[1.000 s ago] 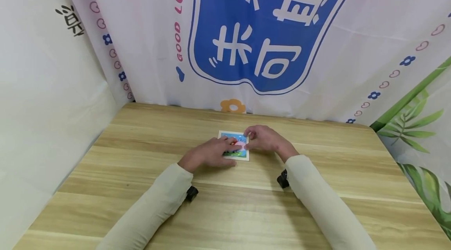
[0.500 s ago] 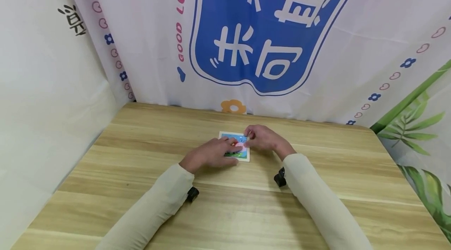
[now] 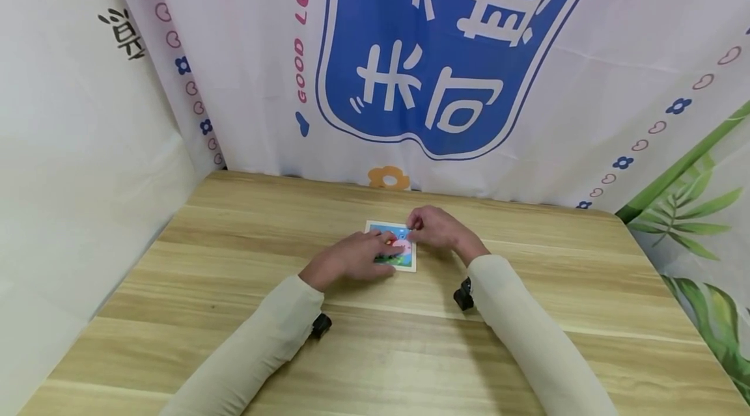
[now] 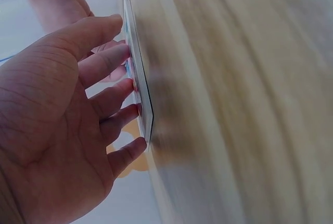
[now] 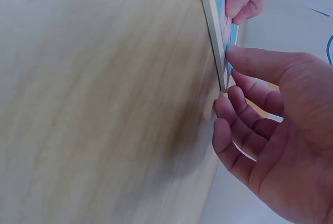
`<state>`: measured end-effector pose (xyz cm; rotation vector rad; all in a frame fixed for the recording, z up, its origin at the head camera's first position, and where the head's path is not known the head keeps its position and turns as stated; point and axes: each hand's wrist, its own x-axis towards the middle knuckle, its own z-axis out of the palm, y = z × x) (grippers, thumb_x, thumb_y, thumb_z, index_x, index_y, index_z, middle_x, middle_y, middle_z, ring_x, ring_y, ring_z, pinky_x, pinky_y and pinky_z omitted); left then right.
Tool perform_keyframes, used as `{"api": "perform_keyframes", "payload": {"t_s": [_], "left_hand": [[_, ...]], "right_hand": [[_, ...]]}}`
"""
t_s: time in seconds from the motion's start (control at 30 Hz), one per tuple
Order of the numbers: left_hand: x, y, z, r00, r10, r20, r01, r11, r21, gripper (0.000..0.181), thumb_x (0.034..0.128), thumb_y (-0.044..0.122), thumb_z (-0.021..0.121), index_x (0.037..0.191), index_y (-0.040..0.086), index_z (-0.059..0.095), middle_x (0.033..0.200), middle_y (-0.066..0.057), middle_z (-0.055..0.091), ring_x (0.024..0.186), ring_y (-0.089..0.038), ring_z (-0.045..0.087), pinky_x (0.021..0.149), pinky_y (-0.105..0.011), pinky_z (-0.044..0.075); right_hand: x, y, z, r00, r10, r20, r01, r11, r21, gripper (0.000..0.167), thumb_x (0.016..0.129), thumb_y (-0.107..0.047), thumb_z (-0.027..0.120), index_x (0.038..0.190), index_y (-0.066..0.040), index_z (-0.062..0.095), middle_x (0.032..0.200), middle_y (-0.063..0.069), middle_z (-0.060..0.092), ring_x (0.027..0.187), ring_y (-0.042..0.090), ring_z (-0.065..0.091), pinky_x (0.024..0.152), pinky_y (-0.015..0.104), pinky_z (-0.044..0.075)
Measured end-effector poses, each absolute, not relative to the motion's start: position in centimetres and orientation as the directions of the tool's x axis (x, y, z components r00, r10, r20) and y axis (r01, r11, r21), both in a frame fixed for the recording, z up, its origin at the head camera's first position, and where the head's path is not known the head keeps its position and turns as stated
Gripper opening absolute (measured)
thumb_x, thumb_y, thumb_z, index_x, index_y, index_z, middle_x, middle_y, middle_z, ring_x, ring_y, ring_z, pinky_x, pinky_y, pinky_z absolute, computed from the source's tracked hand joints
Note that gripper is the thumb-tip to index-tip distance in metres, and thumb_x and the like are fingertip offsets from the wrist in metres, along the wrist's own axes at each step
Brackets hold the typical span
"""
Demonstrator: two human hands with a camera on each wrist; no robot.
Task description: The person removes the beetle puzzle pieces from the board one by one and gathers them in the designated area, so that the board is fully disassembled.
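Observation:
A square picture board point(image 3: 405, 260) with a pale border lies flat on the wooden table. The left hand point(image 3: 354, 256) rests its spread fingertips on the picture; in the left wrist view, that hand point(image 4: 62, 104) has its thumb lifted near the board point(image 4: 141, 78). At the upper right corner is the right hand point(image 3: 441, 231). In the right wrist view, the right hand point(image 5: 291, 114) touches the picture face of the board point(image 5: 210, 21) with thumb and index finger, the other fingers bent beside the corner. Whether a loose piece lies between them cannot be told.
The wooden table point(image 3: 375, 351) extends around both forearms. A white printed curtain point(image 3: 263, 110) hangs along its back edge, with a white sheet point(image 3: 88, 175) at the left and a leaf-print sheet point(image 3: 685, 208) at the right. Each wrist carries a small black camera.
The right thumb has moved slightly up along the board's right side. The board sits marginally nearer the front. The left hand has stayed on the picture almost unchanged.

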<state>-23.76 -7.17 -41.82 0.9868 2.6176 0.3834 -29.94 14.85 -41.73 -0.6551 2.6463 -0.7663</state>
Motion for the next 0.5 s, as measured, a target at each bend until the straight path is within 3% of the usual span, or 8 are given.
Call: {"api": "perform_keyframes", "payload": {"t_s": [0.23, 0.5], "left_hand": [[-23.69, -7.07, -41.84, -0.715, 0.673, -0.191, 0.585, 0.725, 0.365, 0.056, 0.1039, 0.039, 0.062, 0.155, 0.022, 0.047, 0.163, -0.007, 0.035, 0.144, -0.034, 0.036, 0.113, -0.052, 0.034], [-23.71, -7.14, -41.99, -0.719, 0.667, -0.196, 0.58, 0.731, 0.359, 0.057, 0.1038, 0.04, 0.061, 0.156, 0.023, 0.046, 0.164, -0.007, 0.033, 0.146, -0.033, 0.032, 0.115, -0.053, 0.03]], "right_hand": [[-29.93, 15.09, -41.28, -0.857, -0.484, -0.179, -0.327, 0.777, -0.538, 0.008, 0.097, -0.013, 0.065, 0.103, -0.008, 0.067, 0.099, 0.004, 0.066, 0.093, 0.022, 0.057, 0.088, 0.04, 0.048], [-29.87, 15.29, -41.3, -0.873, -0.465, -0.147, -0.317, 0.77, -0.554, 0.01, 0.1, -0.014, 0.063, 0.099, -0.009, 0.072, 0.099, 0.002, 0.067, 0.093, 0.022, 0.057, 0.087, 0.039, 0.048]]}}
